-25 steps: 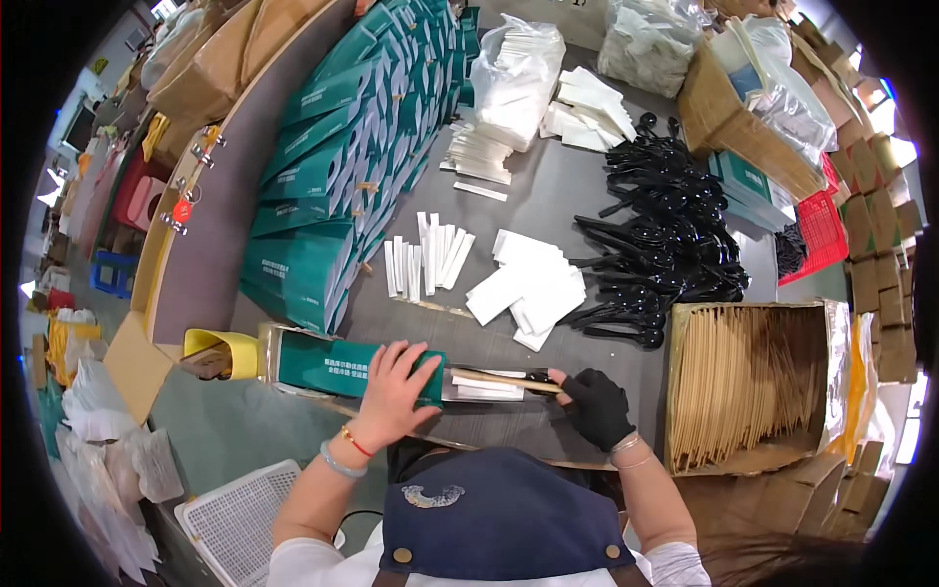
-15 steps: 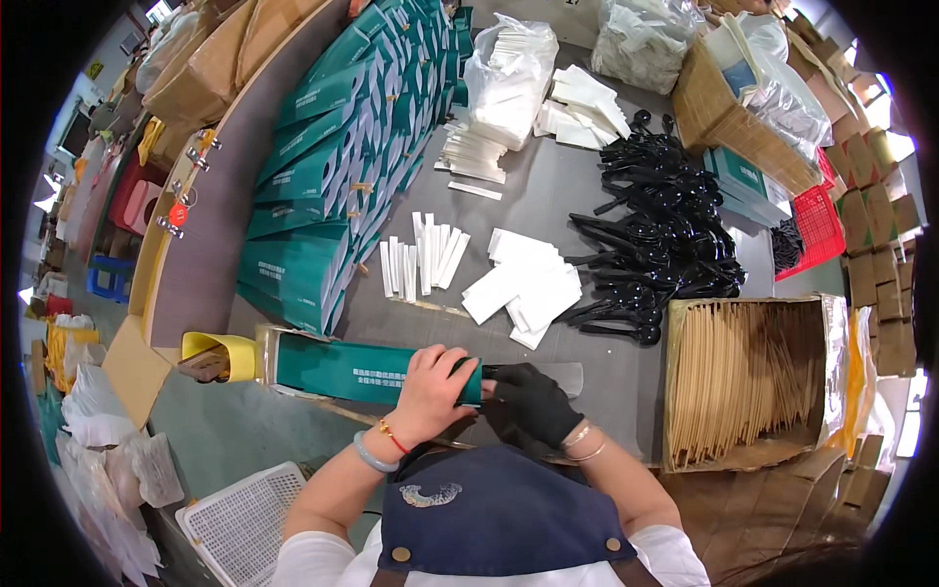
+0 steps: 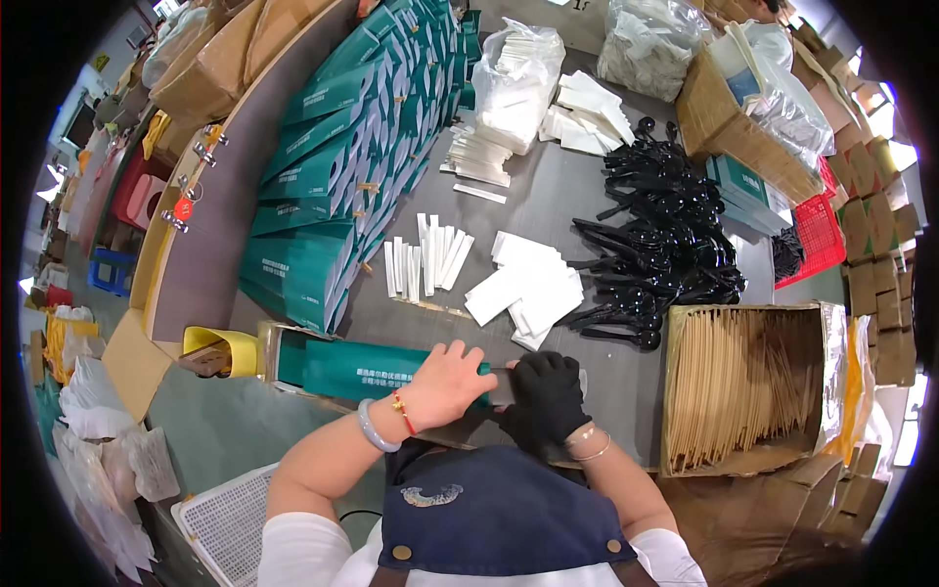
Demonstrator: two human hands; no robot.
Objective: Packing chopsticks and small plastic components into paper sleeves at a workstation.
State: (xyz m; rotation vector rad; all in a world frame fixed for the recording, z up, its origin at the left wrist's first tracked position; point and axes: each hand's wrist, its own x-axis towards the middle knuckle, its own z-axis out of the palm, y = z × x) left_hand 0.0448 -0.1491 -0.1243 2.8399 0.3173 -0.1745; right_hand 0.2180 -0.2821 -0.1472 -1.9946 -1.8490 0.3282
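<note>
My left hand (image 3: pixel 452 383), bare, with bracelets at the wrist, curls over the right end of a flat green printed packet (image 3: pixel 337 367). The packet lies lengthwise along the table's near edge, its left part within a low cardboard holder (image 3: pixel 269 354). Just right of the packet's end is my right hand (image 3: pixel 543 403) in a black glove. Its fingers are bent in, and what they hold, if anything, is hidden. A greyish strip (image 3: pixel 584 383) shows beside the glove. Beyond my hands lie flat white packets (image 3: pixel 528 284) and narrow white strips (image 3: pixel 425 259).
Green packets (image 3: pixel 303 264) stand in rows along the left board. Black spoons (image 3: pixel 665 235) are heaped at right, behind a cardboard box of thin wooden sticks (image 3: pixel 743 386). A yellow container (image 3: pixel 225 350) hangs at the left edge; a white basket (image 3: pixel 230 519) sits lower left.
The green packet has slid a little to the right with my left hand, uncovering green at its left end. My right hand has turned, and its fingers have moved slightly up and right.
</note>
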